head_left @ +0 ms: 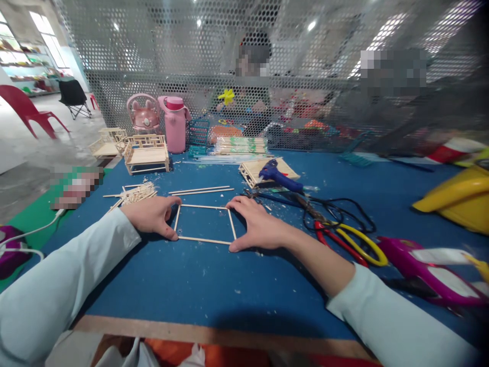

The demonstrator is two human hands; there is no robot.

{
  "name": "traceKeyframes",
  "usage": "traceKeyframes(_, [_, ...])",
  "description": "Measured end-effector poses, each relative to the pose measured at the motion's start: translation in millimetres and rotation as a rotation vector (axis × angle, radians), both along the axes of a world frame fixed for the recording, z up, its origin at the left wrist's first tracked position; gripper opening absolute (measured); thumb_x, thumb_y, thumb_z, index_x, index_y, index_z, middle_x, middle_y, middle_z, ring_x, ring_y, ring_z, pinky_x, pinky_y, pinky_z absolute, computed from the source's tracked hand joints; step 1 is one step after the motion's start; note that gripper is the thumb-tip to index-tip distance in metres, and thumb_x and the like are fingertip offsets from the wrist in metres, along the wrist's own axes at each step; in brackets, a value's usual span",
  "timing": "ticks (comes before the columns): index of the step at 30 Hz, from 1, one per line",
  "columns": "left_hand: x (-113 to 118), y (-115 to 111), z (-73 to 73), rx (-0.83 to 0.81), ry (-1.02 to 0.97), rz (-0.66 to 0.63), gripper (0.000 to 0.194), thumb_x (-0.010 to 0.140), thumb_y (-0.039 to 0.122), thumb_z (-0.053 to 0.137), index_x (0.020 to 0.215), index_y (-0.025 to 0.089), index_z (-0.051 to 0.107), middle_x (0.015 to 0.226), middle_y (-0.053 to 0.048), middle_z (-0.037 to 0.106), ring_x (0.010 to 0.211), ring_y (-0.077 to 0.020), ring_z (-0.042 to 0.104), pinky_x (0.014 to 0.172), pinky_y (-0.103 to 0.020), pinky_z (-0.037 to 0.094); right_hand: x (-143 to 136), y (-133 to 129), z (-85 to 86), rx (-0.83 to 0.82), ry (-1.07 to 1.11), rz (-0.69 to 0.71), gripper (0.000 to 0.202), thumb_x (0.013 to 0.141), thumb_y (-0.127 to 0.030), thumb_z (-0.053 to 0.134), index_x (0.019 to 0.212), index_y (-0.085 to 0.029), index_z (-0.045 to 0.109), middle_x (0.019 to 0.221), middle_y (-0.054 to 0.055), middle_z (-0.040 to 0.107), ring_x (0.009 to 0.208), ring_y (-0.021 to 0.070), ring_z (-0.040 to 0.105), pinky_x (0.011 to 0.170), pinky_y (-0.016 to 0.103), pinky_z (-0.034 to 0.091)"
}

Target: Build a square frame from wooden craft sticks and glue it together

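Observation:
A rectangular frame of thin wooden sticks [204,239] lies on the blue tabletop between my hands. My left hand [155,216] grips its left end, thumb at the near corner and fingers at the far one. Around the right end, my right hand [255,224] pinches the two corners in the same way. Two loose sticks [202,191] lie just beyond the frame. Behind my left hand is a pile of short stick pieces [139,193]. A blue glue gun [280,177] rests on a small slatted stick panel [248,173] farther back.
Small stick-built benches [147,155] and a pink thermos [175,125] stand at the back left. Red-handled pliers [336,242], yellow-handled scissors [362,244] and a purple tool [428,270] lie to the right. A perforated metal screen [183,56] closes the back; a person sits behind it.

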State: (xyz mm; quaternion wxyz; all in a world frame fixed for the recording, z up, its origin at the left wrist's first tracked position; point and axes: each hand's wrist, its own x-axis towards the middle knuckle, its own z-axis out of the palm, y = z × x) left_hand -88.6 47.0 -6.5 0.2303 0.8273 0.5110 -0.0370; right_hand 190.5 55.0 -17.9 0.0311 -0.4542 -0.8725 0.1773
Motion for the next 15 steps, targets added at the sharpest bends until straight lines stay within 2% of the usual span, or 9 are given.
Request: traceKeyframes(15, [2.2,1.8,1.5,-0.027,-0.01,0.003,0.08,0.057,0.054,0.066,0.12,0.013,0.037,0.074,0.001,0.058,0.058,-0.0135,0.051,0.051,-0.023,0.033,-2.1,0.0,0.1,-0.011,0.004,0.002,0.085,0.044,-0.05,0.077,0.116,-0.019,0.044,0.136,0.015,0.031,0.128,0.0331,0.028,0.102,0.049,0.026])
